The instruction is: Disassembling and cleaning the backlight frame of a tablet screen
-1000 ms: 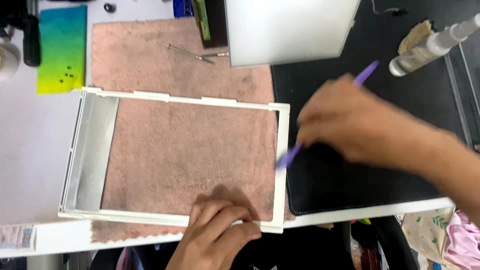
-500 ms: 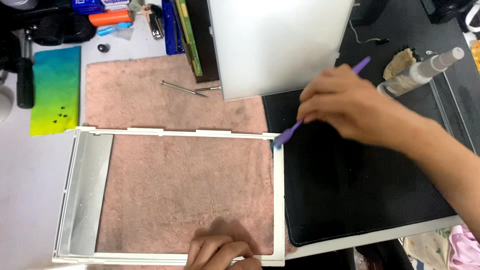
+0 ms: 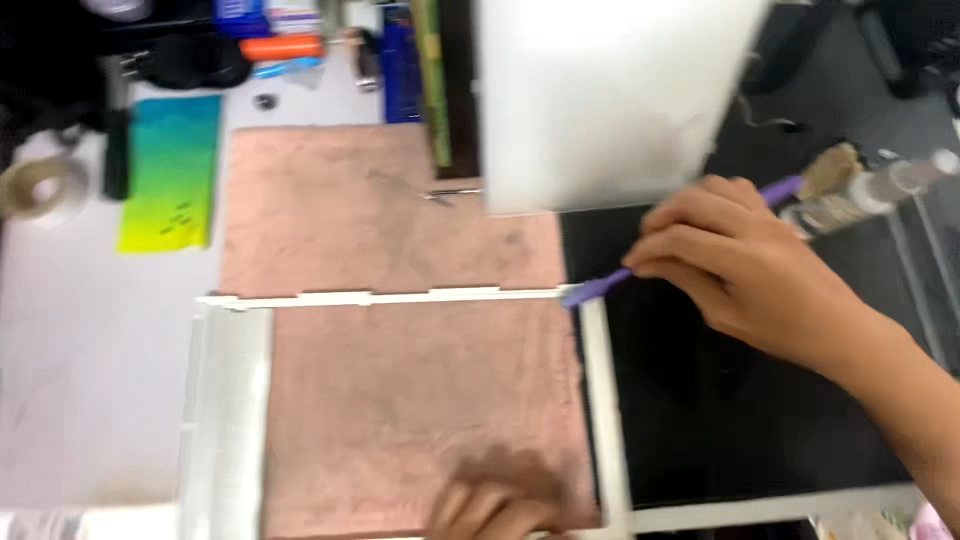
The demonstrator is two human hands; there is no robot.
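1. Since half a second ago the tip of the purple tool [image 3: 600,288] has moved up to the far right corner of the white frame [image 3: 400,297], and the left hand [image 3: 490,508] has slipped lower, so that only its knuckles show at the bottom edge of the view.
2. The right hand [image 3: 740,270] is closed around the purple tool, fingers pinched on its shaft; the tool's tip touches the frame's corner and its other end sticks out past the knuckles.
3. The left hand rests on the pink cloth [image 3: 400,400] at the near rail of the frame; I cannot tell whether it grips anything.
4. The frame lies flat on the cloth between the two hands, on the bench [image 3: 80,400].
5. Under the right hand lies a black mat [image 3: 720,420].
6. Beyond the right hand a white panel [image 3: 600,100] stands, with a clear bottle [image 3: 880,190] just to its right.
7. Far beyond the left hand lie a green-and-yellow card [image 3: 170,170] and a tape roll [image 3: 40,185].
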